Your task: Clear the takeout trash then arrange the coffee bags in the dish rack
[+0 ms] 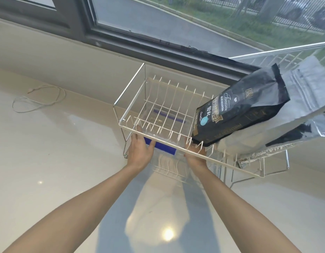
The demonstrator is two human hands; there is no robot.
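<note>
A white wire dish rack point(132, 103) stands on a pale counter under a window. In its right half a black coffee bag point(245, 110) lies tilted on a silver foil bag point(307, 92), with another foil bag point(295, 136) below them. Under the rack's upper tier sits a clear plastic takeout container point(163, 125) with a blue strip. My left hand point(139, 148) grips the container's left side and my right hand point(195, 154) its right side, both reaching beneath the rack's front rim. The fingertips are partly hidden by the wires.
A thin pale cable point(39, 99) lies looped on the counter point(57, 170) at the far left. A dark window frame point(139, 46) and a low ledge run behind the rack. The glossy counter stretches toward me.
</note>
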